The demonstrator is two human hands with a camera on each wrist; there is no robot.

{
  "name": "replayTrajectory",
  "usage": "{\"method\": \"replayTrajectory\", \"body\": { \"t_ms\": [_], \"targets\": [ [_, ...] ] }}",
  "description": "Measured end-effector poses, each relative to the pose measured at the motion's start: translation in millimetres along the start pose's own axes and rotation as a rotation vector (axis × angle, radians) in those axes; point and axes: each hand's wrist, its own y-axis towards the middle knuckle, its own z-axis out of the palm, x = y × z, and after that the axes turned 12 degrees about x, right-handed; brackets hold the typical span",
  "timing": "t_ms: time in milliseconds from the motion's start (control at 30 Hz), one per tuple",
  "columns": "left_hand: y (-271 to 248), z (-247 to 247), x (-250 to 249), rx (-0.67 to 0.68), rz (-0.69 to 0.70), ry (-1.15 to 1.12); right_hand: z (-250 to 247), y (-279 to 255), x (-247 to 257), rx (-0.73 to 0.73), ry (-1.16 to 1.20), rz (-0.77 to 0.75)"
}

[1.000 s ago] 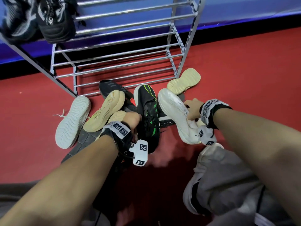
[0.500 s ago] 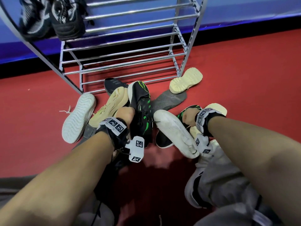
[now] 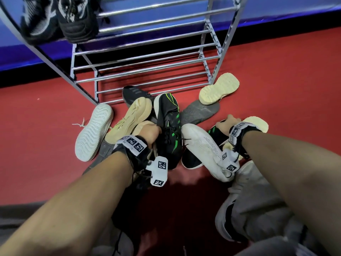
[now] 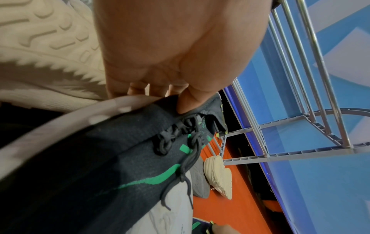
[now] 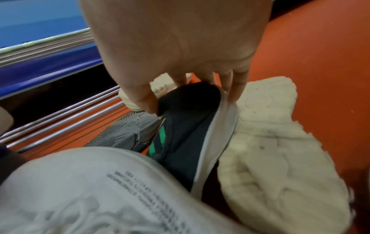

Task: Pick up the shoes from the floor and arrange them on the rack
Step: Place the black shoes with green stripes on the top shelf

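Since half a second ago the white-soled shoe [image 3: 204, 148] has swung lower right in the head view, baring more of the second black-and-green shoe [image 3: 216, 133] under it; the rack [image 3: 147, 58] sits slightly lower in frame.

The left hand [image 3: 148, 133], centre of the head view, grips the black-and-green shoe [image 3: 168, 126]. Only the left wrist view shows how: thumb pressed into the collar, fingers [image 4: 138, 88] curled under the pale sole edge.

The right hand [image 3: 226, 124], centre right, holds the second shoe at its heel. The right wrist view shows the fingers [image 5: 236, 85] clamped over the heel, thumb on the opposite side, above a cream sole [image 5: 270, 142] on the red floor [image 3: 36, 126]; the head view hides that grip.

A pair of black shoes [image 3: 60, 17] sits on the rack's shelf, upper left. The others lie piled at the rack's foot.
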Motion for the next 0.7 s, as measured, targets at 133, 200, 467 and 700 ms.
{"method": "replayTrajectory", "body": {
  "t_ms": [133,200,467,700],
  "targets": [
    [14,0,1,0.014,-0.01,0.016,-15,-4,-2,-0.006,0.06,-0.019],
    [19,1,3,0.02,-0.02,-0.004,-23,-8,-2,-0.015,0.068,-0.021],
    [-7,15,-9,0.085,0.004,-0.126,-53,-40,31,0.033,0.146,-0.188],
    [-5,-14,-4,0.107,0.027,-0.258,-77,-100,41,-0.082,0.29,-0.386]
  ]
}}
